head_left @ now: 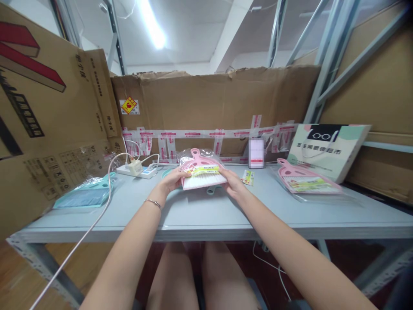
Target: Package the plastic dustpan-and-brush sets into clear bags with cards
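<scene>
Between my two hands is a pink dustpan and brush set [202, 177] in a clear plastic bag, raised a little above the table. A yellow-green label lies across it, and its white bristles face me. My left hand [172, 180] grips its left edge, while my right hand [232, 182] grips the right edge. Behind and beneath it, partly hidden, a light teal handle [211, 190] shows on the tabletop. To the right lies another pink dustpan and brush set [306, 180] in plastic. A teal bagged dustpan set [85, 194] rests at the far left.
A power strip [149, 172] with a plugged-in charger and white cables stands at the back left. One cable [97, 221] crosses the left front edge. A phone [256, 153] leans at the back, near a small label card [248, 178]. Cardboard [206, 101] walls the grey table [274, 214].
</scene>
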`<state>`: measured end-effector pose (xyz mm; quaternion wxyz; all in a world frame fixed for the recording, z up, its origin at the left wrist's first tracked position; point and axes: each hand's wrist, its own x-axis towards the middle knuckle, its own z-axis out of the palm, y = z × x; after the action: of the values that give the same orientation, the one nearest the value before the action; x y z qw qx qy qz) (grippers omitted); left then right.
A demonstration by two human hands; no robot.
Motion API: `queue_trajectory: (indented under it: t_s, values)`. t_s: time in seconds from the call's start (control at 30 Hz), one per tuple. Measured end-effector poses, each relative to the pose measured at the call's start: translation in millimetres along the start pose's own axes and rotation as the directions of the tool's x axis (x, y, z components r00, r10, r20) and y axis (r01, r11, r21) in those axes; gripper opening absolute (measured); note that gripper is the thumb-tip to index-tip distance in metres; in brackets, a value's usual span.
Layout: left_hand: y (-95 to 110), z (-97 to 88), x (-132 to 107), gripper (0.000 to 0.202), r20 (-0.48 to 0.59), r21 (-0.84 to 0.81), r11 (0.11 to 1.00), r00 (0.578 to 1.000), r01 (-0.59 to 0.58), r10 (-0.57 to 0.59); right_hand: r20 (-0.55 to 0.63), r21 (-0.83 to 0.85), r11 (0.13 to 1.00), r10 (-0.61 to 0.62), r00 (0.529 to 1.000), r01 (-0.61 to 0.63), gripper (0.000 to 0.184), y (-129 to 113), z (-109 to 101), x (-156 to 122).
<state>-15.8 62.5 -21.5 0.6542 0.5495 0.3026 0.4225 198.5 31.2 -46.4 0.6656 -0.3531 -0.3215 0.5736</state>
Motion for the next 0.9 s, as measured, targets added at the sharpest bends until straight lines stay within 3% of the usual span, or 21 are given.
queue_trajectory:
  t_s: [0.2, 0.5, 0.63, 0.8, 0.9]
  values:
    - [6.0, -1.3, 0.3, 0.034, -0.071, -0.034, 0.999, 0.997, -0.019, 0.016, 0.203, 0.005, 1.0, 0.022, 0.979, -0.024, 0.033, -9.2, 11.4, -18.1]
    - [10.6, 8.6, -3.6, 0.033, -0.107, -0.023, 1.0, 0.994, -0.018, 0.015, 0.067, -0.04, 0.999, 0.027, 0.997, -0.024, 0.009, 2.3, 6.6, -6.3]
    - [8.2, 8.1, -0.3, 0.031, -0.133, -0.032, 0.999, 0.991, -0.038, 0.033, 0.038, -0.053, 0.998, 0.038, 0.999, -0.036, 0.015, 6.0, 5.2, -5.4]
    - [7.2, 7.4, 1.2, 0.036, -0.121, -0.03, 0.994, 0.988, -0.103, 0.099, 0.108, 0.022, 0.997, 0.069, 0.992, -0.072, 0.006, 5.4, 12.7, -14.4]
    - [4.6, 6.7, 1.7, 0.037, -0.099, 0.002, 0.995, 0.99, -0.103, 0.103, 0.172, 0.046, 0.991, 0.113, 0.979, -0.122, 0.014, 3.8, 18.4, -20.6]
